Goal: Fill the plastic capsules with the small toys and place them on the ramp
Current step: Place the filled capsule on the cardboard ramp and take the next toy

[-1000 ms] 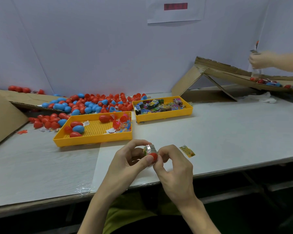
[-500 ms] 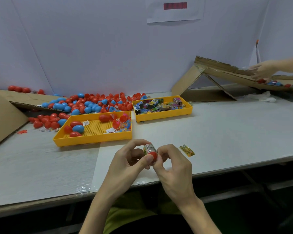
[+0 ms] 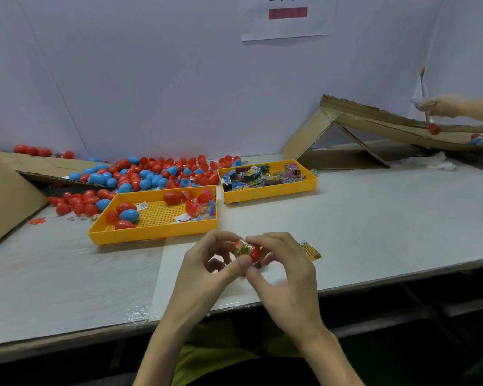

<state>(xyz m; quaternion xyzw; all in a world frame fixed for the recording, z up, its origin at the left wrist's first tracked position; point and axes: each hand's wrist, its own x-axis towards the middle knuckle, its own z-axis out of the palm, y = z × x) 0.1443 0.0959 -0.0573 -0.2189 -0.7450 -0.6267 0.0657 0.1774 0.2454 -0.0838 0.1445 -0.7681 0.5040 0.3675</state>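
Turned sideways since 0.5 s ago: the red capsule (image 3: 255,253), toy packet (image 3: 241,247) still sticking out. Left hand (image 3: 207,264) and right hand (image 3: 286,273) both pinch it w/ curled fingertips, just above the table (image 3: 374,232) front edge. Prob. closing step; ramp (image 3: 379,126) well apart, at right.

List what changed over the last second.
The left hand and right hand kept pinching the red capsule but turned it, so its red end now shows to the right. The other person's hand dipped to the ramp, then lifted. The yellow trays, table packet and loose capsules stayed.
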